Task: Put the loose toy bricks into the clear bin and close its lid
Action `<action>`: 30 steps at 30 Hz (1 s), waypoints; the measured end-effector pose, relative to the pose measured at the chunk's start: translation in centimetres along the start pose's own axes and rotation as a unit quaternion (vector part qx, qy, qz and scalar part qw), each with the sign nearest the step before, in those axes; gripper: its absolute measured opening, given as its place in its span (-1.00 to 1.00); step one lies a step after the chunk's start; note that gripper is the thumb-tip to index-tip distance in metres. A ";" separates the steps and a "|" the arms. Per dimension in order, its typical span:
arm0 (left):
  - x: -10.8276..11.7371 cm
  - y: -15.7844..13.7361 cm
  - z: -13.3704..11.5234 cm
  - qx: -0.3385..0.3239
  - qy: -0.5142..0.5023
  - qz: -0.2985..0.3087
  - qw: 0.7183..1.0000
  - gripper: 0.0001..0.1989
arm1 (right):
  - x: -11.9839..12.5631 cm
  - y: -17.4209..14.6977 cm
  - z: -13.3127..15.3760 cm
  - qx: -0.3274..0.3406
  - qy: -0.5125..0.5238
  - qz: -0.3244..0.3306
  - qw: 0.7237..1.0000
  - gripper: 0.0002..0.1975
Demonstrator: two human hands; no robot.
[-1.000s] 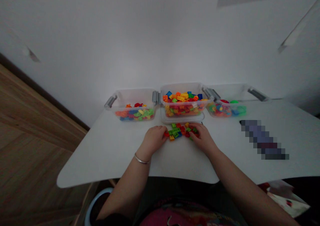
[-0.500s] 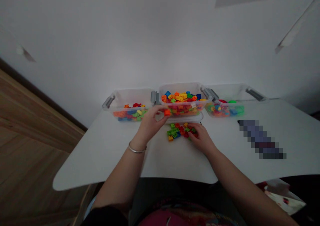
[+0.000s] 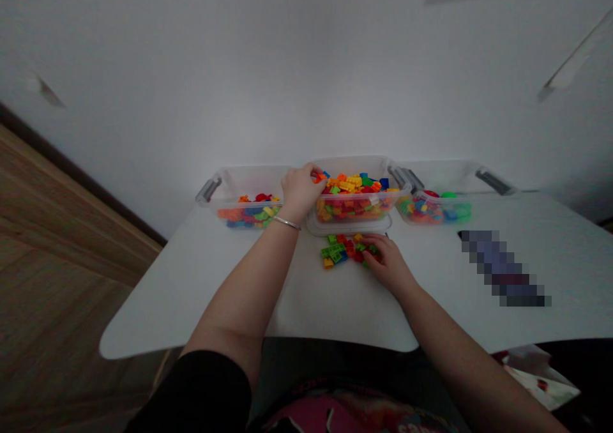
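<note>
My left hand (image 3: 302, 192) is over the left rim of the middle clear bin (image 3: 354, 196), its fingers closed on an orange toy building brick (image 3: 319, 178). The fingers partly cover that brick. The bin is heaped with orange, yellow, green, red and blue bricks (image 3: 352, 182). On the table in front of it lies a small pile of loose bricks (image 3: 334, 252), mostly green and red. My right hand (image 3: 385, 258) rests at the right side of this pile, thumb and fingers apart around a few green and red bricks.
A clear bin with mixed bricks (image 3: 232, 214) stands left, partly behind my left arm. Another clear bin (image 3: 460, 212) with colourful pieces stands right. Under the middle bin is a clear lid (image 3: 316, 228). A pixelated dark object (image 3: 502, 267) lies on the white table (image 3: 330, 308).
My left hand has moved forward and up from in front of the middle bin to over its left rim, carrying the orange brick. My right hand stays at the pile.
</note>
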State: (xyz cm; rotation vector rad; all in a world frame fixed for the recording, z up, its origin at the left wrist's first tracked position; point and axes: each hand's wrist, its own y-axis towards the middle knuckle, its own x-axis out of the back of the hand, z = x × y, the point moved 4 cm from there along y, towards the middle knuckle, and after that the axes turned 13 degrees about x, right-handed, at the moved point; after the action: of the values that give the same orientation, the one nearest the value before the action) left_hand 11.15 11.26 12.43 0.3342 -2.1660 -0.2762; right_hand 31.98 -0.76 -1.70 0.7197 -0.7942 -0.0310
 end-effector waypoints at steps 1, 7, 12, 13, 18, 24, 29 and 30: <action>0.0 0.1 0.0 0.014 0.018 0.000 1.000 -0.77 | 0.0 0.0 0.0 0.000 0.000 0.002 1.000 -0.70; 0.0 0.0 0.1 0.010 0.037 -0.010 0.999 -0.64 | 0.0 0.0 -0.2 0.002 0.002 -0.004 1.000 -0.71; 0.8 -1.5 -0.8 -0.076 -0.017 -0.059 0.995 -0.67 | -0.1 -0.1 -0.3 -0.001 0.005 -0.012 1.000 -0.72; 1.1 -2.1 -1.2 -0.094 -0.026 -0.061 0.993 -0.68 | -0.1 -0.1 -0.4 -0.003 0.005 -0.013 1.000 -0.72; 3.0 -6.2 -3.3 -0.173 -0.039 0.008 0.984 -0.75 | 0.0 0.0 -0.3 -0.001 0.010 -0.017 1.000 -0.73; 2.4 -11.4 -2.4 -0.239 0.021 0.183 0.953 -0.78 | 0.2 0.1 0.1 0.008 0.022 -0.014 1.000 -0.73; -0.2 -13.3 0.6 -0.251 0.119 0.227 0.934 -0.75 | 0.3 0.2 0.2 0.008 0.023 -0.018 1.000 -0.73; -0.6 -13.4 1.1 -0.247 0.127 0.227 0.933 -0.74 | 0.2 0.2 0.1 0.008 0.023 -0.018 1.000 -0.73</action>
State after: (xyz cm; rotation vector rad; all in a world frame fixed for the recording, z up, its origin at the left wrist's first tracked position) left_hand 12.45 -0.99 7.08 -0.3959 -1.7767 -0.4690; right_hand 32.02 -0.77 -1.37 0.7480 -0.7392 -0.0401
